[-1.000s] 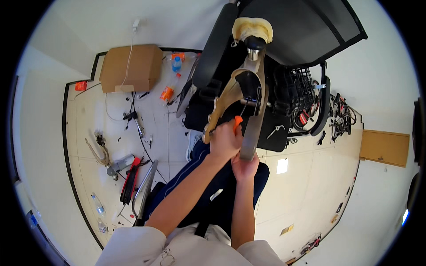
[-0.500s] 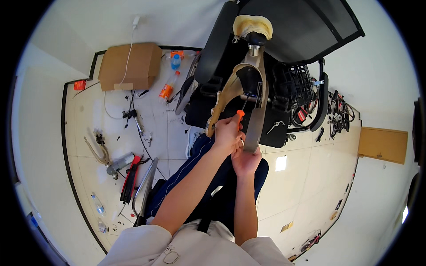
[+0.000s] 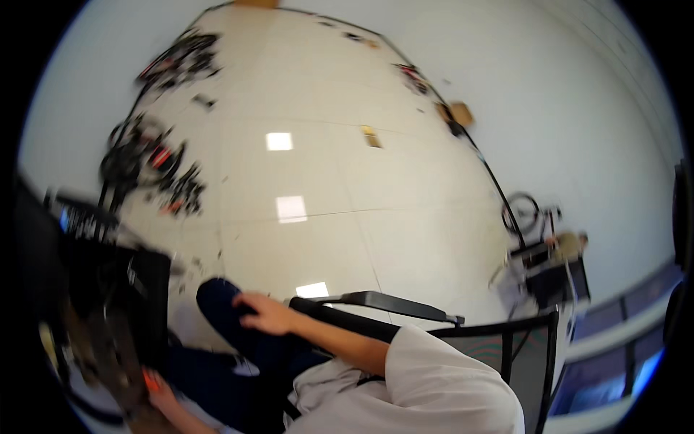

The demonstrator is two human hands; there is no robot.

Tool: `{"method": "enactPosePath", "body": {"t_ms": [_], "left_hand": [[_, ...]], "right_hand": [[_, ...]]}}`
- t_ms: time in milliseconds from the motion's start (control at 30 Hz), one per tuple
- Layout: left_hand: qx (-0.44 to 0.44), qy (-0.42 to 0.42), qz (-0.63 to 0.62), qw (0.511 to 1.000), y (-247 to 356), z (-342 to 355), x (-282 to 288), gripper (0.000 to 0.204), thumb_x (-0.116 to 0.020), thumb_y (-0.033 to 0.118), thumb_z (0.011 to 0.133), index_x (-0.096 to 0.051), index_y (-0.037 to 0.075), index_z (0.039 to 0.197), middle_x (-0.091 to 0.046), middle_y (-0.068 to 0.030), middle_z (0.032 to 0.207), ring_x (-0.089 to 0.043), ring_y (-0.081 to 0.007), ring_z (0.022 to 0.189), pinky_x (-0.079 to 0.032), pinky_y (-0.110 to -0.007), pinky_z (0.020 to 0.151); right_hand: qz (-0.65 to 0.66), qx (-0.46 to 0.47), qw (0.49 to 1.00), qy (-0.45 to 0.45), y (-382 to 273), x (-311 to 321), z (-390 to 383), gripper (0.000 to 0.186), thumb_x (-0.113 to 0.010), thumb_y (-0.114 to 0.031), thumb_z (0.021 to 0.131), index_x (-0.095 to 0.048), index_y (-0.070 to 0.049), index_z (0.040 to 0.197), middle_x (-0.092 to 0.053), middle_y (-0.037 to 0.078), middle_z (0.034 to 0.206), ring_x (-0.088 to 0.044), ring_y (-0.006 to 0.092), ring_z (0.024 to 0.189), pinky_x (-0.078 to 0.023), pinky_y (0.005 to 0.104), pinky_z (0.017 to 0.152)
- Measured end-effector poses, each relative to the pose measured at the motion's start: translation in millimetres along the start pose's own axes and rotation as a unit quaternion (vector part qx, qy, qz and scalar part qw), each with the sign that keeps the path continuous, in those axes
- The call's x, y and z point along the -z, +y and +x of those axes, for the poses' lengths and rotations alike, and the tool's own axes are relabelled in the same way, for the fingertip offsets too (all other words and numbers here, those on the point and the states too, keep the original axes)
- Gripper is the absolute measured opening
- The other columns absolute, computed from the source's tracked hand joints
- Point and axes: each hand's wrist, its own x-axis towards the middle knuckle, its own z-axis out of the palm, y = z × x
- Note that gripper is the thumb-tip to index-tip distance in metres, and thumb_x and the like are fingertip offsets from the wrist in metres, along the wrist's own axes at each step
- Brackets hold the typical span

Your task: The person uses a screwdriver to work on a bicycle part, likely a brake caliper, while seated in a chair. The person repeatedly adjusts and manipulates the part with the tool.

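At the lower left, my left hand (image 3: pixel 165 402) is closed around the orange handle of a screwdriver (image 3: pixel 150 380); motion smears this area, and the tip cannot be made out. Beside it is the brownish metal bicycle frame (image 3: pixel 112 351), propped against a black chair seat (image 3: pixel 148 304) and blurred. My right hand (image 3: pixel 264 315) rests over my right knee, apart from the frame, its fingers spread and holding nothing.
Bicycle parts (image 3: pixel 184 61) lie along the left wall, with a dark wheel pile (image 3: pixel 137 163) nearer. My chair's black armrest (image 3: pixel 390 304) is right of my right hand. A bicycle (image 3: pixel 528 213) and a black box (image 3: pixel 557 278) stand by the right wall.
My view has swung far to the right, putting the bicycle frame at the lower left edge. My right hand has let go of the frame and moved to my knee; the left keeps the screwdriver.
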Motion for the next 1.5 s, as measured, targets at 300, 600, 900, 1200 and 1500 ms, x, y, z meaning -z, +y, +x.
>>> {"method": "enactPosePath", "body": {"t_ms": [300, 600, 900, 1200, 1500], "left_hand": [[-0.034, 0.501, 0.029, 0.864, -10, 126, -140, 0.035, -0.046, 0.037, 0.090, -0.058, 0.004, 0.090, -0.052, -0.0060, 0.064, -0.045, -0.0196, 0.048, -0.037, -0.031, 0.041], [-0.029, 0.525, -0.067, 0.848, 32, 130, -153, 0.044, -0.036, 0.038, 0.097, -0.045, 0.003, 0.122, -0.052, -0.0202, 0.106, -0.051, -0.0344, 0.092, -0.044, -0.046, 0.078], [0.127, 0.481, 0.225, 0.838, 38, 136, -238, 0.021, -0.048, 0.027, 0.096, -0.055, 0.007, 0.100, -0.052, -0.0042, 0.070, -0.050, -0.0140, 0.051, -0.029, -0.026, 0.038], [0.055, 0.520, 0.594, 0.612, 63, 171, -238, 0.033, -0.054, 0.029, 0.094, -0.064, -0.003, 0.094, -0.067, -0.0170, 0.075, -0.067, -0.0298, 0.074, -0.049, -0.039, 0.069], [0.033, 0.503, 0.626, 0.595, 62, 171, -249, 0.032, -0.053, 0.028, 0.094, -0.063, -0.002, 0.091, -0.066, -0.0154, 0.073, -0.066, -0.0298, 0.072, -0.048, -0.039, 0.067]], "right_hand": [[-0.111, -0.069, 0.980, 0.153, -11, 43, -71, 0.069, -0.066, -0.026, 0.073, -0.043, -0.007, 0.135, -0.034, 0.023, 0.146, -0.037, 0.0389, 0.133, -0.032, 0.0470, 0.107], [-0.080, -0.001, 0.990, 0.114, -47, -25, 33, 0.051, -0.063, -0.016, 0.081, -0.048, -0.002, 0.128, -0.043, 0.021, 0.136, -0.039, 0.0383, 0.131, -0.034, 0.0441, 0.108], [-0.125, -0.013, 0.970, 0.209, -89, -53, -45, 0.043, -0.053, -0.011, 0.090, -0.047, 0.004, 0.130, -0.042, 0.021, 0.141, -0.039, 0.0342, 0.131, -0.027, 0.0407, 0.112], [-0.091, -0.010, 0.979, 0.184, -40, -57, -18, 0.046, -0.051, -0.012, 0.091, -0.043, 0.004, 0.133, -0.041, 0.022, 0.142, -0.038, 0.0346, 0.132, -0.027, 0.0417, 0.112], [-0.070, -0.032, 0.977, 0.200, -35, -49, -17, 0.045, -0.051, -0.015, 0.092, -0.044, 0.005, 0.131, -0.042, 0.022, 0.141, -0.039, 0.0356, 0.131, -0.027, 0.0424, 0.112]]}}
